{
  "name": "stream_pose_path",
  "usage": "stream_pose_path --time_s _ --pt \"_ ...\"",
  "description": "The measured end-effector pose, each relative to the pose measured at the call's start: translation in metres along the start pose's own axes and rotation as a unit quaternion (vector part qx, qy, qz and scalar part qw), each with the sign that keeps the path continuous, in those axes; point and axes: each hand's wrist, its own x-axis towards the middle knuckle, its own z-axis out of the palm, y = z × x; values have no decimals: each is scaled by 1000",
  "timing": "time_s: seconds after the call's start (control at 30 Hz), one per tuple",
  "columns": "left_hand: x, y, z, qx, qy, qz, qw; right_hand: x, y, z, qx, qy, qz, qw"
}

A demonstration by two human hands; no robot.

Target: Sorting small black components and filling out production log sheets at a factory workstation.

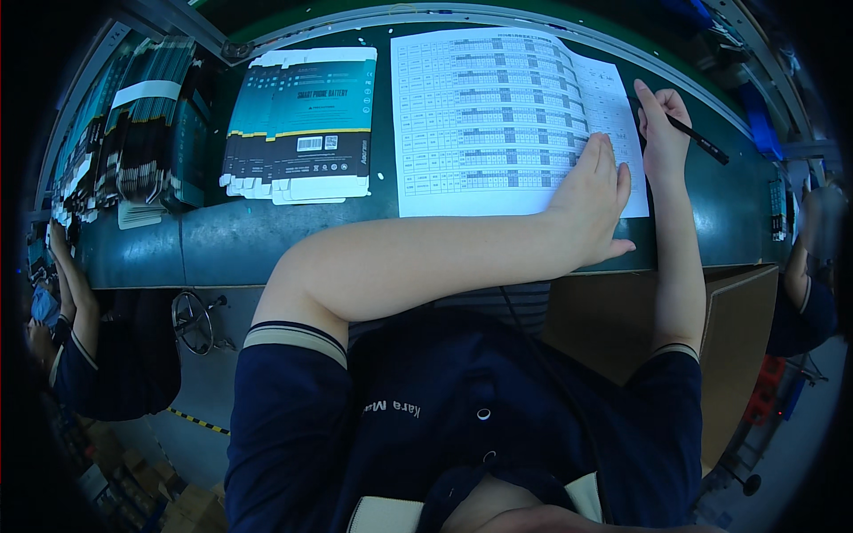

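A printed sheet (484,115) covered in table grids lies on the green worktop. Its right side curls up, baring another marked page (610,98) beneath. My left forearm crosses in front of me, and my left hand (593,200) presses on the right part of the sheet, fingers stretched out and thumb apart, holding nothing. Just beyond the pages' right edge is my right hand (666,133), its fingers closed round a black pen (704,145). The pen slants down to the right, away from the paper; its other end is hidden by the fingers.
Left of the sheet lies a stack of flat teal-and-black cartons (302,115). Banded bundles of folded cartons (147,115) stand farther left. A brown cardboard box (737,329) sits below the table's front edge at right. Other people work at both sides.
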Motion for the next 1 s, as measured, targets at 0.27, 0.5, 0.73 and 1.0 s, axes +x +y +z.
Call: stream_pose_path --time_s 0.27,0.5,0.73,1.0 --pt "2 2 -1 4 0 2 1000 2 7 -4 26 -45 -5 999" --pt "2 1 -2 2 -4 6 1000 2 20 -8 -113 -34 -103 988" --pt "3 0 -1 9 -9 7 1000 1 18 -5 -201 -35 -118 972" --pt "3 0 -1 13 -17 11 1000 0 16 -5 -240 -27 -124 962"
